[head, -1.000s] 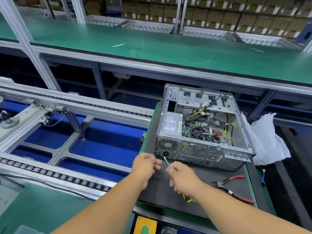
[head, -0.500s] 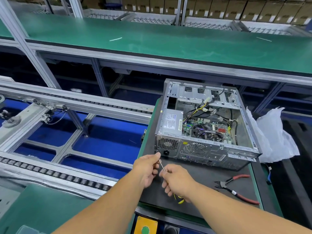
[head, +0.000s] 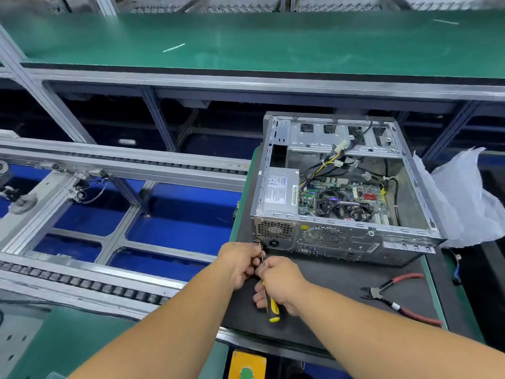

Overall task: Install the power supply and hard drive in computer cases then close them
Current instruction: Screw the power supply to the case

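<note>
An open grey computer case [head: 410,239] lies on its side on a black mat [head: 341,283]. The silver power supply [head: 278,191] sits in its near left corner, beside the motherboard and fan [head: 345,207]. My right hand [head: 278,283] grips a yellow-and-black screwdriver [head: 272,310], its tip at the lower left corner of the case's rear panel. My left hand [head: 240,262] pinches the metal shaft just below the tip. Any screw there is too small to see.
Red-handled cutters [head: 393,296] lie on the mat to the right. A crumpled clear plastic bag [head: 464,198] rests against the case's right side. Roller conveyor rails [head: 109,165] run on the left over blue flooring. A green bench [head: 246,42] spans the back.
Both hands moved up toward the case, bringing the screwdriver tip from the mat to the rear panel's lower left corner. The left hand closed onto the shaft.
</note>
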A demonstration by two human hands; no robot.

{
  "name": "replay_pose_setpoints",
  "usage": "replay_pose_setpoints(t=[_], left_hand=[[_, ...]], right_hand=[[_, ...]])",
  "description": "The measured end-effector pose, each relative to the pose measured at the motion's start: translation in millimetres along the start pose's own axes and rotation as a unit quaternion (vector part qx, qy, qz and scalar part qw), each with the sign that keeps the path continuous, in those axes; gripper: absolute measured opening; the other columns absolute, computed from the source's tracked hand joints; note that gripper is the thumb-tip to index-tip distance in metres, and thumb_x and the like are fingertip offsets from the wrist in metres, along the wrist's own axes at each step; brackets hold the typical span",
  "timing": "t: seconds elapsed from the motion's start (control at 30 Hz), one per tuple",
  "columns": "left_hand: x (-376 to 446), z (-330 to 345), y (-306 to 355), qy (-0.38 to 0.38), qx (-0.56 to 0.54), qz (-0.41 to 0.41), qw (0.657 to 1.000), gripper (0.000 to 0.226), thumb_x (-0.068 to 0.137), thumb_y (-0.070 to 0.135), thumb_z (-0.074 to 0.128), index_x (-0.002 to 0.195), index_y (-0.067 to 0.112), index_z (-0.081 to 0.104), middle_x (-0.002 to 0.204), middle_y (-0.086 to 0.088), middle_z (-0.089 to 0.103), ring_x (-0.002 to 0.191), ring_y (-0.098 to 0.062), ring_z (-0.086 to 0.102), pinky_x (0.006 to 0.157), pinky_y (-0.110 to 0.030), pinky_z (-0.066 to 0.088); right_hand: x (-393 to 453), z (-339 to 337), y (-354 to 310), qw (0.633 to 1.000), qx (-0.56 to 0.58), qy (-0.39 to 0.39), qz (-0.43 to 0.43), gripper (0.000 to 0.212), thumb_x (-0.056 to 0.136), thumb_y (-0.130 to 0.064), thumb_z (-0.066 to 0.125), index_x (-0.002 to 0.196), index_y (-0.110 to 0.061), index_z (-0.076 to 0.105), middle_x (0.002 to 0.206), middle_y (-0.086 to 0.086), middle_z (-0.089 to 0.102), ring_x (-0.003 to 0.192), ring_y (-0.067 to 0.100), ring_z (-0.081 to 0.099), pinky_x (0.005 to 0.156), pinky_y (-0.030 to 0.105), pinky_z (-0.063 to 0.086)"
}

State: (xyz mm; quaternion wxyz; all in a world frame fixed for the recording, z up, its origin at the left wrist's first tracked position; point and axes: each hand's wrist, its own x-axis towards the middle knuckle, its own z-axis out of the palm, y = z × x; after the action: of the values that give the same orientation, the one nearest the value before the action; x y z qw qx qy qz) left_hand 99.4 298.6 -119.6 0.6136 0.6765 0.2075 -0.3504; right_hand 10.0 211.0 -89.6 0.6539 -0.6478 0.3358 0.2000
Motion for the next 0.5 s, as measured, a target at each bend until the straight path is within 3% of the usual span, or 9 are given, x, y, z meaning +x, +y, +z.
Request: replay_pose_setpoints(t=[0.1,0.33,0.5], left_hand=[[2.6,-2.5,1.3,0.007,0.019,-0.009,1.000,0.045,0.091,0.007,0.063,0.048,0.013,0.073,0.067,-0.011,0.062,0.048,-0.013,0.039,0.039,-0.022,0.026],[-3.1,-3.4,7.7,0.022,0.053,0.002,0.998,0.037,0.087,0.007,0.065,0.050,0.011,0.070,0.066,-0.010,0.064,0.044,-0.014,0.040,0.041,-0.023,0.028],[-15.4,-2.2,11.6,0.047,0.080,0.015,0.996,0.024,0.087,0.010,0.067,0.063,0.009,0.066,0.052,-0.005,0.055,0.034,-0.013,0.038,0.036,-0.020,0.029]], right_hand=[[1.4,2.5,1.2,1.000,0.015,-0.003,0.002,0.019,0.107,-0.015,0.047,0.092,-0.010,0.057,0.073,0.019,0.060,0.049,0.028,0.063,0.050,0.037,0.057],[3.8,5.3,3.2,0.998,0.067,-0.008,0.007,0.019,0.107,-0.014,0.045,0.095,-0.008,0.059,0.075,0.018,0.062,0.055,0.029,0.066,0.057,0.041,0.060],[5.0,11.5,-0.7,0.993,0.111,-0.022,0.032,0.022,0.107,-0.014,0.040,0.099,-0.008,0.060,0.069,0.014,0.061,0.053,0.026,0.060,0.052,0.035,0.056]])
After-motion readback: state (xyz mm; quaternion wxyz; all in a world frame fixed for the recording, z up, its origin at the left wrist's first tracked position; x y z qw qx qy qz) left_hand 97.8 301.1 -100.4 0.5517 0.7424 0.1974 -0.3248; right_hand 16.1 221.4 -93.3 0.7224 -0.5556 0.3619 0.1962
